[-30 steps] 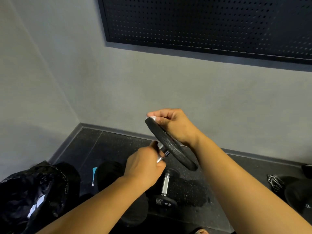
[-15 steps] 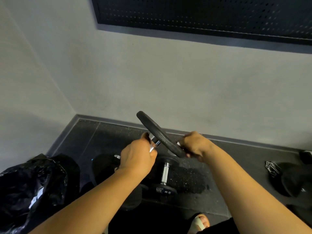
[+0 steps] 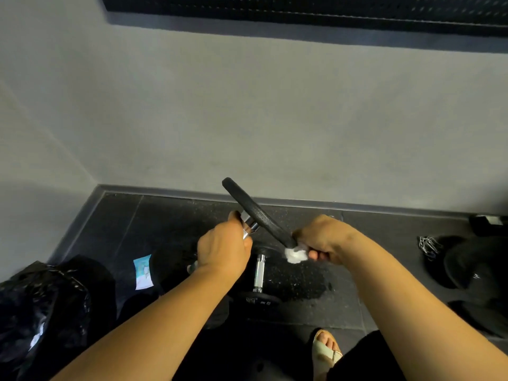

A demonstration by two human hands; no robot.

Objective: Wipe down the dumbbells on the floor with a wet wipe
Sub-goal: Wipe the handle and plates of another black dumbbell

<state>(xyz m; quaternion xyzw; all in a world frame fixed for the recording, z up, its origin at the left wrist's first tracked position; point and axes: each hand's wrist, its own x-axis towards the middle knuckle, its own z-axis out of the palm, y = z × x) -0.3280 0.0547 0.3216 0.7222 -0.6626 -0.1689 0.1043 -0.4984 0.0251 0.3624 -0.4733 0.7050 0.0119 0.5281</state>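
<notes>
Dumbbell (image 3: 258, 213) is held up above the floor (image 3: 357, 270), near the far wall (image 3: 247, 119), with its black plate tilted. The left hand (image 3: 222, 248) is clenched around the chrome handle, just beside the plate. The right hand (image 3: 324, 237) grasps a crumpled white wet wipe (image 3: 295, 253) in its curled fingers and holds it against the lower edge of the plate.

Under the hands a second dumbbell (image 3: 259, 273) lies on the floor, its chrome handle pointing away from the person, beside a darker patch (image 3: 302, 284). A blue and white wipe packet (image 3: 143, 272) lies toward the left edge of the floor, near a black plastic bag (image 3: 41, 306). A metal chain (image 3: 428, 246) lies at the right edge. A foot in a light sandal (image 3: 327, 350) stands at the near edge.
</notes>
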